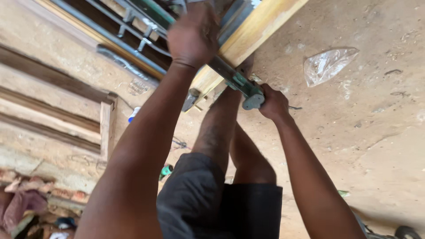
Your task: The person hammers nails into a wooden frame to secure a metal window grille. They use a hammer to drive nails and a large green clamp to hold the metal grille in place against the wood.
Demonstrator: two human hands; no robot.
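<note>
A single head-worn camera looks steeply down, close over the person's own arms and knees, facing the sandy floor (367, 132), with the wooden frame (252, 33) at the far edge.

Green-painted metal clamp (241, 85), worn and matt; pale smooth wooden frame (254, 31); crinkled glossy plastic bag (326, 64); rough sandy ground (376, 132).

Even daylight, slight softness.
Flat, diffuse light on the sandy ground (354, 132), faint shadows; left hand (192, 37) motion-blurred, edges soft.
</note>
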